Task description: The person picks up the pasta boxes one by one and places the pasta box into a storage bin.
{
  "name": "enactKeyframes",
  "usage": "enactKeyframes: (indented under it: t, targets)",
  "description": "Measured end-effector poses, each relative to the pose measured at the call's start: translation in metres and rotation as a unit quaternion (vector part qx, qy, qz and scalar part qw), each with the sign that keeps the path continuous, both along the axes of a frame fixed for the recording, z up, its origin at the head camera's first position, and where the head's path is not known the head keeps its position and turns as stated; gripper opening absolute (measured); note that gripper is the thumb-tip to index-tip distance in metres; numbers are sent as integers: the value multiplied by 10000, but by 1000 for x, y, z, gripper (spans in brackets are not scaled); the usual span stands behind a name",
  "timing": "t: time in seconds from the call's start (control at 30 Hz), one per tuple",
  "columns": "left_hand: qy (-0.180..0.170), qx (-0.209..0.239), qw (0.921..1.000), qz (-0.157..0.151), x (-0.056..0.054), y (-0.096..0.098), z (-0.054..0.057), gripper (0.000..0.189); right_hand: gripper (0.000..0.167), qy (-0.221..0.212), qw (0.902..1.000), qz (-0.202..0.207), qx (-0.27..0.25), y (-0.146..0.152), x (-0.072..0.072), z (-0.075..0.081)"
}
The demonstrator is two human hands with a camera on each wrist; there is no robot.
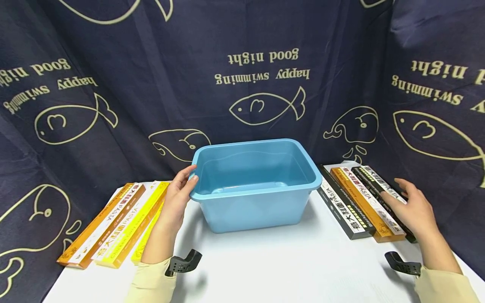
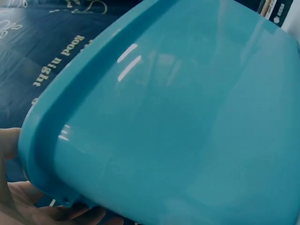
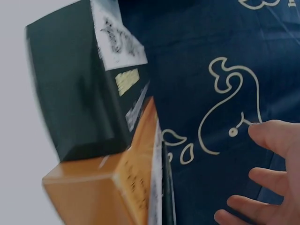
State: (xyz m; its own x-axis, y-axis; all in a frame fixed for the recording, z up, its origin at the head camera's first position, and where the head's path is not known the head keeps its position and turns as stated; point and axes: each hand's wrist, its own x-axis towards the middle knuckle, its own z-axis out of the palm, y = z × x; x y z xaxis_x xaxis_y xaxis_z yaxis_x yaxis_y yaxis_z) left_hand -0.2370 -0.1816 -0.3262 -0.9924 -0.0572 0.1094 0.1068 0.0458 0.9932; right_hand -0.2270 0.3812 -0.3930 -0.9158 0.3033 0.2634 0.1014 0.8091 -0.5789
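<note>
A light blue plastic bin stands upright on the white table, tilted slightly in the head view. My left hand grips its left rim, the thumb on the near side and the fingers round the outer edge. In the left wrist view the bin's smooth side fills most of the picture, with the left hand at the rim's corner. To the right, my right hand hovers with spread fingers over the outermost black pasta box. Nothing lies in that palm; the right wrist view shows its fingers apart from the boxes.
Right of the bin, an orange and white pasta box lies beside another black one. Orange boxes and yellow boxes lie on the left. A dark blue curtain with fish prints rises behind the white table.
</note>
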Motion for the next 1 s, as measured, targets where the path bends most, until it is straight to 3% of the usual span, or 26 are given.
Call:
enactKeyframes:
  t: [0.2, 0.63, 1.0]
  targets:
    - [17, -309, 9994, -136, -1, -1, -8, 49, 75, -53, 9998, -186, 67, 10, 1, -9]
    - [148, -409, 9984, -358, -4, -5, -18, 49, 76, -246, 9982, -482, 273, 34, 7, -34]
    - [152, -426, 9980, -444, -5, -8, -23, 49, 78, -610, 9956, -604, 369, 43, 11, -41]
